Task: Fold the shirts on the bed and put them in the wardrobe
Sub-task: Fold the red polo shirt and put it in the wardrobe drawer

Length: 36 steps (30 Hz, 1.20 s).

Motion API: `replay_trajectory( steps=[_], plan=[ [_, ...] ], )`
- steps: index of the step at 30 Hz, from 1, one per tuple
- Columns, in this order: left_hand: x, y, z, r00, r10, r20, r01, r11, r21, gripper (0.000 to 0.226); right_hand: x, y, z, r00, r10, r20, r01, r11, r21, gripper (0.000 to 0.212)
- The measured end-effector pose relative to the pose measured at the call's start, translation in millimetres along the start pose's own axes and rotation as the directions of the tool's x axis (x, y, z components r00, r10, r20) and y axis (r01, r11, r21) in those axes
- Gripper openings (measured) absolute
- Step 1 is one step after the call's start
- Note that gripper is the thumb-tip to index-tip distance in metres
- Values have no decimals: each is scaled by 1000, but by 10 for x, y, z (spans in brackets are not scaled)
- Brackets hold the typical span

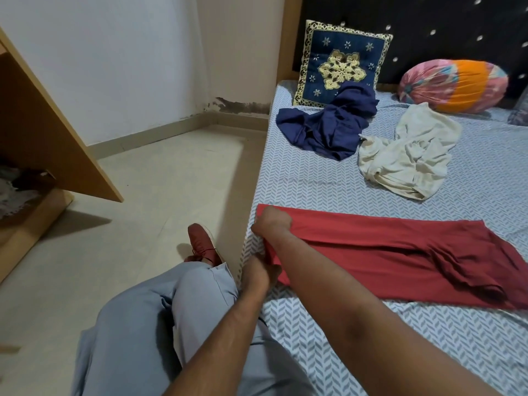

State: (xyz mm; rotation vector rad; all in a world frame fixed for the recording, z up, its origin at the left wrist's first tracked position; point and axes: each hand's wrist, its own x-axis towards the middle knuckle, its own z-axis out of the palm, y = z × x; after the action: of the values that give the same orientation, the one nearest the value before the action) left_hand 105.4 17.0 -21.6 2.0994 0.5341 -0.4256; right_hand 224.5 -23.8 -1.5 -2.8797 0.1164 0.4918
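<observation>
imo since the left hand (261,274) and right hand (271,221) each have a pinch grip on the red shirt (385,250) at its 9 o'clock edge, hold the corners level and fold toward 3 o'clock.

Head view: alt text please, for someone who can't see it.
A person's left hand and right hand grip the end of a red shirt laid out at the edge of the bed. Farther up lie a crumpled navy shirt and a cream shirt, near a blue cushion and a bolster.
</observation>
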Motion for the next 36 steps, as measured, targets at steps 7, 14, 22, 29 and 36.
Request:
replay_trajectory(
  steps=[7, 14, 22, 29, 36],
  plan=[
    [-187, 156, 284, 906, 407, -116, -376, 899, 223, 27, 157, 947, -256, 932, 208, 296, -361, 512, 780, 6],
    [-187, 270, 724, 705, 662, 255, -696, 577, 427, 34, 150, 1889, -163, 960, 168, 224, -279, 520, 807, 29],
    [-49, 155, 807, 665, 617, 421, -747, 534, 397, 42, 275, 1982, 6, 982, 160, 96, -185, 779, 599, 27],
    [-58, 163, 803, 736, 670, 100, -662, 679, 317, 38, 85, 2017, -100, 969, 191, -160, -99, 884, 456, 63],
    [273, 90, 678, 930, 365, -44, -354, 922, 158, 46, -364, 1981, 13, 965, 166, 205, -238, 882, 407, 101]
  ],
)
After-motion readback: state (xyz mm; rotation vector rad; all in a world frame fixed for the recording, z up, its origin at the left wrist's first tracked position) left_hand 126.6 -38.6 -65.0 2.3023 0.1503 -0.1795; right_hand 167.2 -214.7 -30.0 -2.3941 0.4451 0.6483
